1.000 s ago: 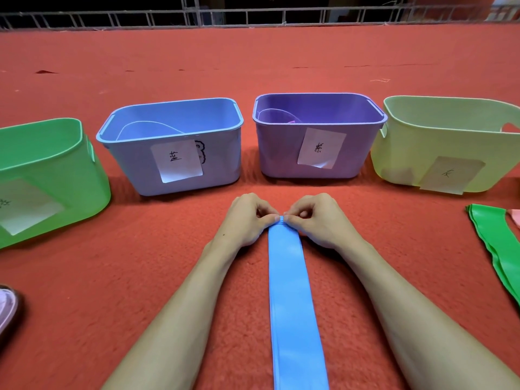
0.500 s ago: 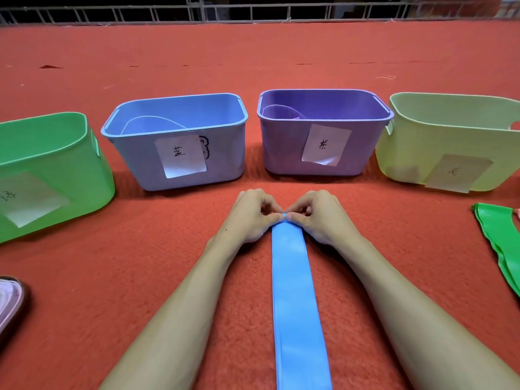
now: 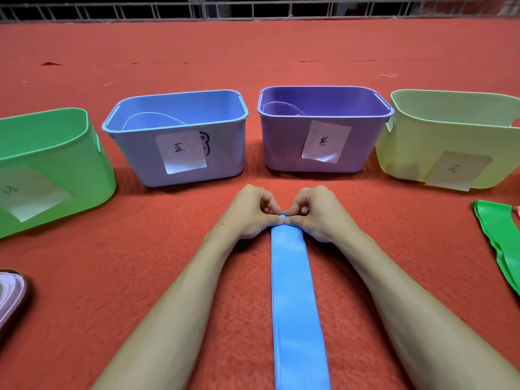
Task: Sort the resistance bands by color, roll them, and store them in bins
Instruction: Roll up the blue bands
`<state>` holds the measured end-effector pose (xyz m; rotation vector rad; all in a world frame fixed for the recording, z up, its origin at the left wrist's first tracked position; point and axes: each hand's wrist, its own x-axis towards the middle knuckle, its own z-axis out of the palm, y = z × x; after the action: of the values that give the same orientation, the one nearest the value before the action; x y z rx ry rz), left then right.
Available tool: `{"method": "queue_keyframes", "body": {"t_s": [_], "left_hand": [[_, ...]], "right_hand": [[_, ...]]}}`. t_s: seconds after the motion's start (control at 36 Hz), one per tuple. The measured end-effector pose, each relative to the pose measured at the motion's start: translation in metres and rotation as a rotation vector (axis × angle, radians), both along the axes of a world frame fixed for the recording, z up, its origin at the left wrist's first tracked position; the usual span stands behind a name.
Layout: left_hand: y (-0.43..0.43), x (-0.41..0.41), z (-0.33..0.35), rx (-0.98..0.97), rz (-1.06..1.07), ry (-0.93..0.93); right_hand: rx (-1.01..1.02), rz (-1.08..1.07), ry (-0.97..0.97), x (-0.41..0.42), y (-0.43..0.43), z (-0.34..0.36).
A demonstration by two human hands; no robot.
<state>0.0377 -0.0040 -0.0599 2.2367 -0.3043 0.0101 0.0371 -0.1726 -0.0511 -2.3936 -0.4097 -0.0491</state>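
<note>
The left hand (image 3: 247, 216) and right hand (image 3: 320, 215), fingers curled, pinch the far end, a good hold, of the seemingly light, soft, springy blue band (image 3: 295, 291) lying flat toward the near edge of the carpet (image 3: 112, 277)

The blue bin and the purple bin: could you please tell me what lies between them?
Only bare red carpet separates the blue bin and purple bin, in the head view.

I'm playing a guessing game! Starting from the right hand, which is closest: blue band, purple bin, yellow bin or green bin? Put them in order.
1. Blue band: pinched in the right hand fingers.
2. Purple bin: just ahead of the hand.
3. Yellow bin: ahead, off to the right.
4. Green bin: far left.
</note>
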Motion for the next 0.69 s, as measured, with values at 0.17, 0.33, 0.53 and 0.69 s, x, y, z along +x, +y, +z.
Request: {"method": "queue_keyframes", "body": {"t_s": [0.17,0.33,0.53,0.69], "left_hand": [[0.003,0.000,0.000,-0.088,-0.040,0.062],[0.007,0.003,-0.001,-0.099,-0.072,0.080],[0.007,0.007,-0.004,-0.012,-0.034,0.060],[0.001,0.002,-0.003,-0.023,-0.012,0.087]], "right_hand": [[0.008,0.030,0.037,0.002,-0.001,0.000],[0.015,0.054,0.033,0.004,-0.002,-0.002],[0.078,0.052,0.083,0.008,-0.004,-0.009],[0.127,0.073,0.106,0.010,-0.010,-0.007]]}}
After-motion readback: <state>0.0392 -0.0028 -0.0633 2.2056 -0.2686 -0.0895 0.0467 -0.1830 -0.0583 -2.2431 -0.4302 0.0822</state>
